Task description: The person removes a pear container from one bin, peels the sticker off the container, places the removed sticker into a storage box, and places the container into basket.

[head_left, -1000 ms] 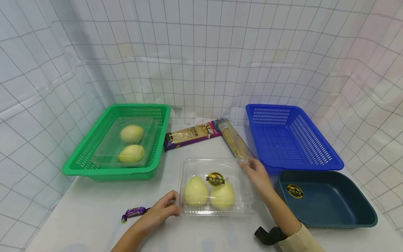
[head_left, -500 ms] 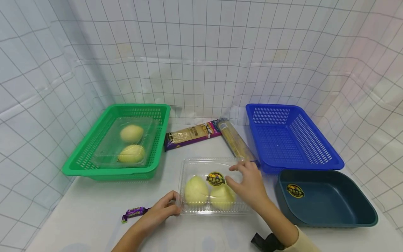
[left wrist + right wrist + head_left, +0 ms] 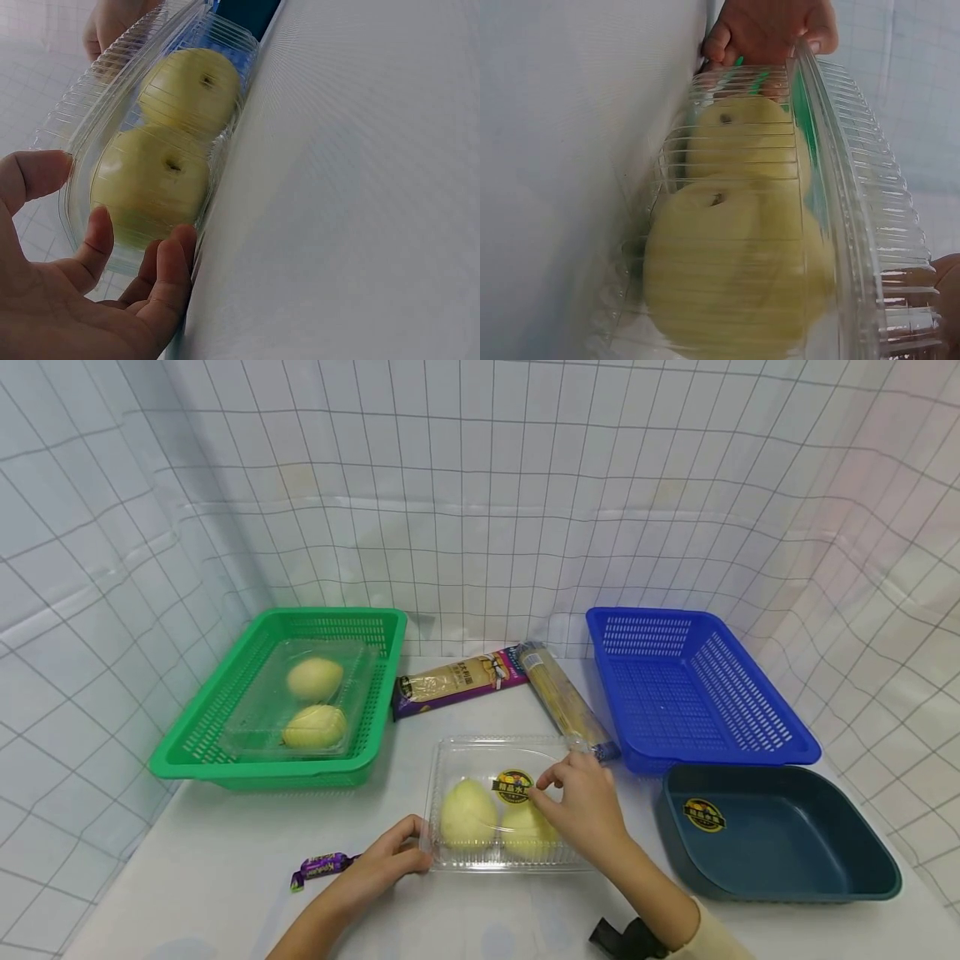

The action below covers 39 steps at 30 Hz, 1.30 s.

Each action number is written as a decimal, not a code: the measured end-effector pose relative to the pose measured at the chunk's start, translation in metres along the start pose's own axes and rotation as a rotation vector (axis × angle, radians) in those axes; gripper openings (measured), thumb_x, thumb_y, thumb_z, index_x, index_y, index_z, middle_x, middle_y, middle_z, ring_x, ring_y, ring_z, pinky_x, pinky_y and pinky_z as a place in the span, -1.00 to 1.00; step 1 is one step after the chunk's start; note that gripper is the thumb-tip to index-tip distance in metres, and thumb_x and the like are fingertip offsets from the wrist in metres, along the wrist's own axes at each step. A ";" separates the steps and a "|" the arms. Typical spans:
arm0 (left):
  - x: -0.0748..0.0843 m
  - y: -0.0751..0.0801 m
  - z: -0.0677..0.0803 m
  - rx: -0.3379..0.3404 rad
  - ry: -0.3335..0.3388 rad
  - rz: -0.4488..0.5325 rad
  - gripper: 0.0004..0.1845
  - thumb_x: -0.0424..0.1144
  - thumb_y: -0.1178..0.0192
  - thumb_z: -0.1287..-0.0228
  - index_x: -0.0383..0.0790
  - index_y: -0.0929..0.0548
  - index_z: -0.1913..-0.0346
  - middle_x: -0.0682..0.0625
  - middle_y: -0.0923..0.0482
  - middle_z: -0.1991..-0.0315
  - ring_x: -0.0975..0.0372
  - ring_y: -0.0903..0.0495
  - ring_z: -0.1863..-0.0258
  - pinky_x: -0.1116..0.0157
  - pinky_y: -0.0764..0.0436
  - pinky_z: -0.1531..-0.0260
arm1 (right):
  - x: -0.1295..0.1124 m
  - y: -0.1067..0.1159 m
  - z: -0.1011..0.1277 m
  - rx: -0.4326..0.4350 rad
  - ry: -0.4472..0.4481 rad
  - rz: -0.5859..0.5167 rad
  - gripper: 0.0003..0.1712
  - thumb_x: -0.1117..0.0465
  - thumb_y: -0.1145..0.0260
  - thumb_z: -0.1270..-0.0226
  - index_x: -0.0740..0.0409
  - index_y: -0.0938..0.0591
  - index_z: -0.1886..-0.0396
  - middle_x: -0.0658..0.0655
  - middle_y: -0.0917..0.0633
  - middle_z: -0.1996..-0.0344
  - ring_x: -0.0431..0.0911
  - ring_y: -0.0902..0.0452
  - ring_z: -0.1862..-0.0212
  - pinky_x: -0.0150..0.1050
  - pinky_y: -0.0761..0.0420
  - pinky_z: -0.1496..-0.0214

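Pear box steadied as right hand reaches its label

Clear plastic clamshell box (image 3: pixel 510 802) of two yellow pears sits on the white table (image 3: pixel 225 860). Left hand (image 3: pixel 382 862) grips its near corner; right hand (image 3: pixel 585 806), at the far edge a second ago, now pinches the round sticker (image 3: pixel 513 786).

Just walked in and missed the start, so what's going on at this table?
A person steadies a clear clamshell box of two yellow pears on the white table. The left hand holds its left end; the right hand pinches at the round sticker on its lid. A similar box sits in the green basket.
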<state>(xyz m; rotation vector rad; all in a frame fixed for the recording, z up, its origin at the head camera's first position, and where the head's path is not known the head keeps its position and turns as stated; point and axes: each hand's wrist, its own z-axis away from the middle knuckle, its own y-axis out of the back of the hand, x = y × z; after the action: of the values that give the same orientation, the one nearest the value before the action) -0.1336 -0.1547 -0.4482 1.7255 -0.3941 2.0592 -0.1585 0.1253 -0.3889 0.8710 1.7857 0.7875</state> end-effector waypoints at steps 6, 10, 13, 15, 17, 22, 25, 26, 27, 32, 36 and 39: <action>-0.001 0.001 0.000 -0.001 0.006 0.006 -0.78 -0.31 -0.07 -0.28 -0.29 -0.37 0.07 -0.12 -0.36 0.02 0.12 -0.39 0.15 0.16 -0.32 0.17 | -0.004 0.001 0.001 -0.025 -0.030 0.005 -0.85 0.15 -0.49 -0.10 0.08 -0.69 0.51 -0.03 -0.50 0.47 -0.09 -0.39 0.26 -0.08 -0.30 0.14; 0.000 0.001 0.000 -0.006 0.003 0.012 -0.77 -0.31 -0.07 -0.28 -0.30 -0.36 0.06 -0.13 -0.37 0.03 0.11 -0.40 0.15 0.16 -0.33 0.16 | -0.005 -0.001 0.001 -0.018 -0.043 -0.011 -0.87 0.19 -0.49 -0.10 0.09 -0.68 0.51 -0.03 -0.50 0.47 -0.09 -0.38 0.28 -0.07 -0.29 0.14; 0.001 0.001 0.000 -0.008 0.002 0.011 -0.77 -0.31 -0.07 -0.28 -0.30 -0.36 0.06 -0.14 -0.36 0.03 0.11 -0.40 0.15 0.16 -0.34 0.15 | -0.005 -0.003 0.001 0.006 -0.044 -0.024 -0.88 0.22 -0.48 -0.09 0.08 -0.68 0.53 -0.03 -0.52 0.47 -0.09 -0.39 0.29 -0.07 -0.27 0.15; 0.001 0.001 0.000 -0.008 0.003 0.010 -0.77 -0.30 -0.07 -0.28 -0.30 -0.36 0.07 -0.14 -0.36 0.02 0.11 -0.40 0.15 0.16 -0.34 0.15 | -0.004 -0.004 0.001 0.020 -0.043 -0.027 -0.88 0.24 -0.48 -0.09 0.07 -0.68 0.54 -0.04 -0.52 0.47 -0.09 -0.40 0.30 -0.09 -0.26 0.16; 0.002 0.001 0.001 -0.007 0.004 0.009 -0.77 -0.30 -0.08 -0.28 -0.30 -0.36 0.07 -0.15 -0.36 0.02 0.11 -0.40 0.15 0.15 -0.34 0.14 | -0.004 -0.005 0.001 0.028 -0.041 -0.032 -0.88 0.25 -0.47 -0.08 0.06 -0.67 0.55 -0.04 -0.52 0.48 -0.10 -0.39 0.31 -0.10 -0.25 0.17; 0.001 0.001 0.001 -0.009 0.000 0.006 -0.77 -0.31 -0.07 -0.28 -0.31 -0.36 0.07 -0.13 -0.36 0.03 0.11 -0.40 0.15 0.15 -0.34 0.15 | -0.003 -0.005 0.001 0.038 -0.040 -0.050 -0.87 0.26 -0.48 -0.08 0.05 -0.67 0.57 -0.05 -0.51 0.49 -0.12 -0.37 0.34 -0.10 -0.25 0.18; 0.001 0.001 0.000 -0.010 0.000 0.006 -0.77 -0.31 -0.07 -0.28 -0.32 -0.36 0.07 -0.14 -0.36 0.03 0.11 -0.40 0.15 0.15 -0.34 0.14 | -0.003 -0.004 0.001 0.041 -0.038 -0.063 -0.87 0.26 -0.47 -0.07 0.05 -0.67 0.57 -0.04 -0.51 0.50 -0.12 -0.38 0.34 -0.08 -0.26 0.18; 0.001 0.001 0.000 -0.010 0.001 0.007 -0.77 -0.31 -0.07 -0.28 -0.32 -0.36 0.07 -0.14 -0.36 0.03 0.11 -0.40 0.15 0.15 -0.34 0.14 | -0.003 -0.003 0.001 0.042 -0.037 -0.069 -0.88 0.26 -0.47 -0.07 0.04 -0.67 0.56 -0.04 -0.51 0.50 -0.12 -0.39 0.34 -0.07 -0.26 0.17; 0.001 0.001 0.000 -0.010 0.001 0.007 -0.77 -0.31 -0.07 -0.28 -0.32 -0.36 0.07 -0.14 -0.36 0.02 0.11 -0.41 0.14 0.15 -0.34 0.13 | -0.003 -0.003 0.001 0.043 -0.035 -0.076 -0.88 0.27 -0.47 -0.07 0.05 -0.67 0.56 -0.04 -0.51 0.50 -0.12 -0.39 0.34 -0.06 -0.27 0.16; 0.001 0.001 0.000 -0.009 0.004 0.008 -0.77 -0.31 -0.07 -0.28 -0.32 -0.35 0.07 -0.15 -0.36 0.03 0.11 -0.41 0.14 0.15 -0.34 0.12 | -0.005 0.000 0.001 0.059 -0.031 -0.112 -0.88 0.28 -0.47 -0.06 0.06 -0.67 0.56 -0.03 -0.50 0.51 -0.12 -0.40 0.34 -0.05 -0.28 0.13; 0.001 0.001 0.000 -0.011 0.001 0.010 -0.77 -0.31 -0.08 -0.28 -0.32 -0.35 0.07 -0.14 -0.36 0.04 0.11 -0.41 0.14 0.15 -0.35 0.13 | -0.004 0.003 0.002 0.079 -0.018 -0.160 -0.88 0.28 -0.46 -0.04 0.05 -0.66 0.57 -0.06 -0.49 0.51 -0.13 -0.41 0.35 -0.03 -0.29 0.11; 0.001 0.001 0.000 -0.012 -0.005 0.009 -0.77 -0.31 -0.07 -0.28 -0.32 -0.35 0.07 -0.13 -0.37 0.06 0.11 -0.41 0.15 0.16 -0.35 0.14 | -0.002 0.007 0.003 0.067 -0.015 -0.226 -0.87 0.28 -0.46 -0.04 0.05 -0.65 0.56 -0.07 -0.52 0.50 -0.12 -0.42 0.34 -0.04 -0.34 0.10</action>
<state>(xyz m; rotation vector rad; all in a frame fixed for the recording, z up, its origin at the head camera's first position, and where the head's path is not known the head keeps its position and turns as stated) -0.1343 -0.1557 -0.4474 1.7252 -0.4151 2.0549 -0.1532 0.1277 -0.3832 0.7007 1.8672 0.5773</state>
